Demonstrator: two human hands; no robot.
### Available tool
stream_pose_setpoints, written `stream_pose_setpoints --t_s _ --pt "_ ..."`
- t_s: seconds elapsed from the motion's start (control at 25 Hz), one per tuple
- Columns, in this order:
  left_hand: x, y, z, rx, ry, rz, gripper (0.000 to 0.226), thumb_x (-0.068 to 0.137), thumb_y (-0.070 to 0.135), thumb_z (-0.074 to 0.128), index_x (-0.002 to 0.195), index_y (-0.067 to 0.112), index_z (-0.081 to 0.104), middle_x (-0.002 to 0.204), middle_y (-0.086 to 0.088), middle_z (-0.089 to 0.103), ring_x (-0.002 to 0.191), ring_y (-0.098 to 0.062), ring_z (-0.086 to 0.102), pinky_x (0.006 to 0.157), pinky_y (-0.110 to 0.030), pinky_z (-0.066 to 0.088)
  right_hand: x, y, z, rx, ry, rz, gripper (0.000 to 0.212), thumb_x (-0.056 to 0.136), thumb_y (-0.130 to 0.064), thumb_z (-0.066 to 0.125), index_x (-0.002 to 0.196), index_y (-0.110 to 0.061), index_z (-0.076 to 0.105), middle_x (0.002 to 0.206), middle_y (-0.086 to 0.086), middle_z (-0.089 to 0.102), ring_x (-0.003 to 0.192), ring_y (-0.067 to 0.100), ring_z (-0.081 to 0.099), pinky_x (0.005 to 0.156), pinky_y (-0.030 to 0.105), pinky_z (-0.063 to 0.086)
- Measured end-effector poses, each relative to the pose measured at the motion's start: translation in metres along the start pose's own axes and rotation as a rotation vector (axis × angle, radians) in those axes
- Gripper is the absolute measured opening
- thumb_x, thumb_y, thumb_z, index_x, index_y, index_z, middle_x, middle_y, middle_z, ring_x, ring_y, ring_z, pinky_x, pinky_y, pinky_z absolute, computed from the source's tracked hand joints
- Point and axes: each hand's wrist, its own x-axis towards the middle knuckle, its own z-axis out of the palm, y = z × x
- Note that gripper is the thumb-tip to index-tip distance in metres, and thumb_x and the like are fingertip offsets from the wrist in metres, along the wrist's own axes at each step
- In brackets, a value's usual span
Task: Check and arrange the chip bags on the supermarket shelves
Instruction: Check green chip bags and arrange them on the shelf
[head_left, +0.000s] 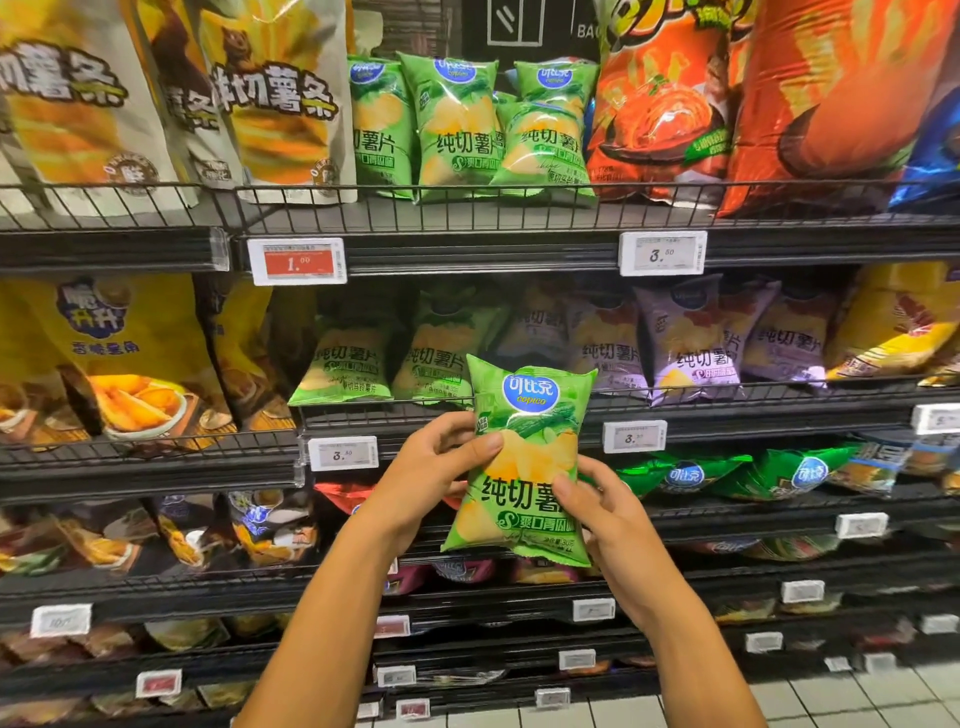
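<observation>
I hold a small green chip bag (527, 457) upright in front of the shelves, its front label facing me. My left hand (436, 467) grips its left edge, thumb across the front. My right hand (597, 509) grips the lower right side, thumb on the front. Behind the bag, on the second shelf (519, 410), lie two matching green bags (345, 366) leaning back. Three more green bags (457, 130) stand on the top shelf (467, 249).
Purple chip bags (691, 338) fill the second shelf to the right. Big beige fry bags (280, 98) and orange bags (670, 98) flank the top green ones. Yellow bags (124, 358) sit at left. Wire rails and price tags (297, 261) front each shelf. Lower shelves hold mixed snacks.
</observation>
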Motion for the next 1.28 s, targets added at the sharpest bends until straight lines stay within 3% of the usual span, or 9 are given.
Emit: stream_pose_setpoints --t_s 0.24,0.48,0.6,0.72,0.8,0.88,1.0,1.12,1.28 --pt "0.023 -0.011 0.009 0.041 -0.013 0.0 0.022 0.07 0.046 0.072 0.091 0.04 0.071 0.092 0.021 0.073 0.085 0.003 0.069 0.065 -0.018 0.053 0.004 -0.003 -0.007 -0.096 0.124 -0.049 0.057 0.074 -0.042 0.076 0.124 -0.018 0.064 0.113 0.005 0.077 0.104 0.02 0.073 0.083 0.027 0.06" --pt "0.093 0.017 0.012 0.065 0.111 0.036 0.019 0.089 0.03 0.07 0.105 0.029 0.061 0.095 0.014 0.073 0.087 0.001 0.069 0.057 -0.015 0.053 0.083 -0.04 -0.022 -0.234 0.11 -0.125 0.05 0.076 -0.048 0.074 0.116 -0.02 0.07 0.109 0.001 0.077 0.099 0.014 0.074 0.079 0.026 0.058" --pt "0.13 0.028 0.009 0.123 0.179 -0.032 0.055 0.086 0.04 0.071 0.128 0.008 0.054 0.126 -0.003 0.062 0.112 -0.016 0.063 0.08 -0.031 0.057 0.126 -0.056 -0.032 -0.327 0.106 -0.12 0.039 0.077 -0.051 0.073 0.103 -0.022 0.073 0.094 -0.01 0.077 0.082 -0.001 0.071 0.066 0.014 0.052" --pt "0.169 0.033 0.007 0.193 0.271 -0.125 0.029 0.089 0.032 0.068 0.104 0.007 0.068 0.117 -0.011 0.069 0.108 -0.025 0.065 0.1 -0.044 0.051 0.163 -0.073 -0.041 -0.5 0.126 -0.12 0.03 0.085 -0.048 0.073 0.082 -0.018 0.067 0.063 -0.023 0.069 0.059 -0.01 0.061 0.053 0.009 0.044" --pt "0.189 0.034 0.009 0.25 0.301 -0.142 0.028 0.091 0.033 0.067 0.109 0.011 0.069 0.121 -0.011 0.068 0.113 -0.028 0.062 0.105 -0.046 0.046 0.184 -0.078 -0.05 -0.623 0.181 -0.114 0.033 0.088 -0.044 0.073 0.074 -0.016 0.062 0.053 -0.015 0.061 0.053 0.001 0.057 0.049 0.017 0.04" --pt "0.201 0.036 0.009 0.246 0.289 -0.136 0.045 0.089 0.04 0.069 0.126 0.016 0.061 0.129 -0.009 0.063 0.119 -0.027 0.057 0.107 -0.046 0.043 0.195 -0.082 -0.05 -0.749 0.185 -0.074 0.036 0.088 -0.049 0.071 0.093 -0.014 0.066 0.07 -0.006 0.062 0.067 0.015 0.056 0.052 0.02 0.038" --pt "0.211 0.028 0.002 0.322 0.34 -0.177 0.037 0.095 0.025 0.064 0.13 0.016 0.056 0.13 -0.01 0.061 0.119 -0.028 0.056 0.107 -0.046 0.044 0.202 -0.086 -0.049 -0.922 0.103 0.011 0.069 0.089 -0.059 0.064 0.141 -0.016 0.052 0.106 0.005 0.061 0.093 0.023 0.057 0.071 0.025 0.037" --pt "0.212 0.019 -0.001 0.39 0.393 -0.214 0.035 0.095 0.016 0.061 0.13 0.011 0.055 0.13 -0.012 0.06 0.12 -0.03 0.055 0.105 -0.047 0.046 0.208 -0.091 -0.048 -0.999 0.042 -0.02 0.068 0.091 -0.052 0.065 0.148 -0.024 0.042 0.119 0.01 0.065 0.099 0.027 0.064 0.072 0.025 0.039" --pt "0.199 0.013 -0.006 0.565 0.393 -0.216 0.033 0.095 0.019 0.059 0.123 0.003 0.061 0.127 -0.015 0.062 0.117 -0.032 0.058 0.103 -0.047 0.047 0.209 -0.09 -0.05 -1.121 0.03 -0.019 0.047 0.084 -0.054 0.071 0.117 -0.024 0.057 0.073 -0.015 0.053 0.082 0.019 0.053 0.051 0.016 0.03"
